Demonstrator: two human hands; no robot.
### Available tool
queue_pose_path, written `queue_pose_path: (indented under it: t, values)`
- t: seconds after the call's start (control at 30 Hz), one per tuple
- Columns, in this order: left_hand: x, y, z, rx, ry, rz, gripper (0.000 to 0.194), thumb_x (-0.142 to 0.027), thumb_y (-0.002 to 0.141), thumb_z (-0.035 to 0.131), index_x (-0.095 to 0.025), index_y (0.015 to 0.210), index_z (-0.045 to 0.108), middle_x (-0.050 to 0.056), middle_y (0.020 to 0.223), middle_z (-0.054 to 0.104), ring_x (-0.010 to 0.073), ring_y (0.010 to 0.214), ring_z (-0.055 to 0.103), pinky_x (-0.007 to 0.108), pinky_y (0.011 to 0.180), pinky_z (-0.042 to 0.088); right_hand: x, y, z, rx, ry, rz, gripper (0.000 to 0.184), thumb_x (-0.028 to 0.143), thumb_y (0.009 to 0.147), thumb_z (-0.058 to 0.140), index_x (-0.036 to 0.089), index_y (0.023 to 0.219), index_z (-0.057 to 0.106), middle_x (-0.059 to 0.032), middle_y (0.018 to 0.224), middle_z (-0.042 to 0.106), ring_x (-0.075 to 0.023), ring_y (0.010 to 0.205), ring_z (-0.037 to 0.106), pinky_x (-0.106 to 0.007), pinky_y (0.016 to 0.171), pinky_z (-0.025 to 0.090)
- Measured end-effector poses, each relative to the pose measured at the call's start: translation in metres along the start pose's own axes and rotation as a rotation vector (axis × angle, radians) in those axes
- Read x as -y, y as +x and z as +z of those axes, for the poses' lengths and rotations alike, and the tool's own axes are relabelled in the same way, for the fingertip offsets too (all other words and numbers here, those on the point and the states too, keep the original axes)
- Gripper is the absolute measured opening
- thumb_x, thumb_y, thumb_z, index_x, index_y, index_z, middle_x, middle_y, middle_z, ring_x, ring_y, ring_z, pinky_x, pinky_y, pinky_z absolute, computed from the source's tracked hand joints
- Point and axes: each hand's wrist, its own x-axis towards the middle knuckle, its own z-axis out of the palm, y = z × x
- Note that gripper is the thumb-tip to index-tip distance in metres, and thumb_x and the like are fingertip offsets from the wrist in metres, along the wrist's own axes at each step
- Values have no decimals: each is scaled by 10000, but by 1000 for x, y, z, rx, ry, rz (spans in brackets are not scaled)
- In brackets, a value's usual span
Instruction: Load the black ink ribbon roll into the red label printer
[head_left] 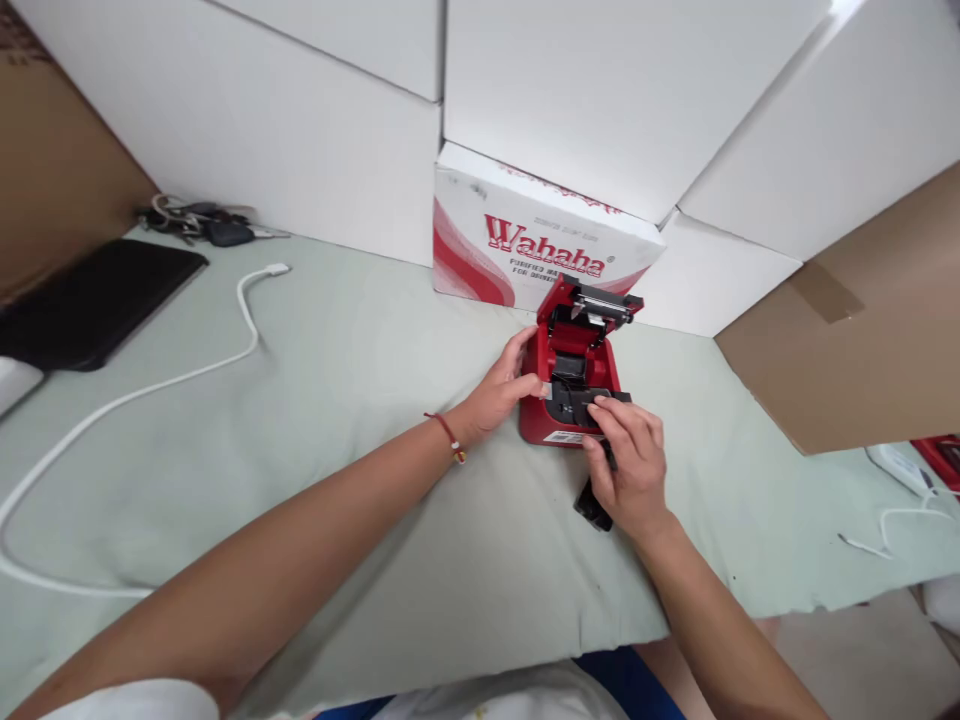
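A small red printer stands on the cloth with its hinged lid tipped up and back. Its open bay shows a dark roller and black inner parts. My left hand grips the printer's left side, thumb over the rim and fingers along the outer wall. With bent fingers, my right hand holds a black part at the front of the bay; its thumb is lower, by the front wall. Just below that hand a black block-shaped object lies on the cloth, partly covered by the hand.
Behind the printer a white and red Wahaba-style lettered box leans on white panels. Brown cardboard stands at right. A white cable, a dark tablet-like slab and keys lie at left; another cable lies at right.
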Motion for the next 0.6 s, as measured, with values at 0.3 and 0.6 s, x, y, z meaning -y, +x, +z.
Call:
queue_pose_path:
  t: [0.3,0.6]
  values:
    - [-27,43,-13,-244,207,106,624,-414,883,705,-318,1488,582,47,1743,486,317,1694,346,533,1405,267,-3,-10,15,-18,96,64,512,147,1038,614,240,1541,617,-138,1383,769,-293,1216,687,-521,1109,585]
    - [-66,40,6,-163,353,209,435,-609,1076,523,-301,1235,786,47,1417,770,289,1417,659,503,1249,515,0,-7,7,-2,138,94,471,94,1036,532,223,1455,703,-98,1377,793,-265,1229,714,-491,1155,587]
